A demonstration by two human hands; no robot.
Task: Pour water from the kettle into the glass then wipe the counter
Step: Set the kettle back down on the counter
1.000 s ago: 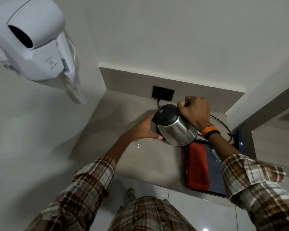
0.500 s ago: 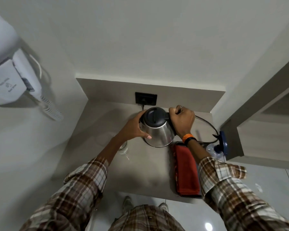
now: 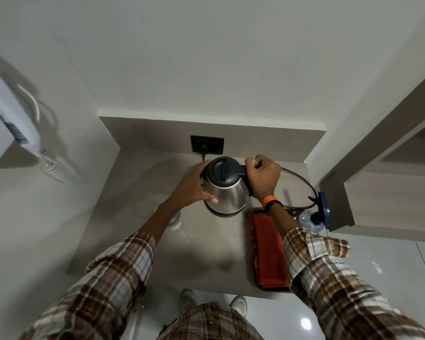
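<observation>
A steel kettle with a black lid stands upright on its base at the back of the beige counter. My right hand is closed around its black handle. My left hand rests flat against the kettle's left side, fingers spread on the steel. A clear glass stands on the counter just left of the kettle, partly hidden under my left forearm. A folded red cloth lies on a dark tray at the counter's right edge.
A black wall socket sits behind the kettle, its cord looping right. A plastic bottle with a blue cap stands by the wooden cabinet on the right. A white wall hairdryer hangs at left.
The kettle went from tilted over the glass to upright and back toward the socket, down on its base. Both hands stayed on it. The view shifted down and left.
</observation>
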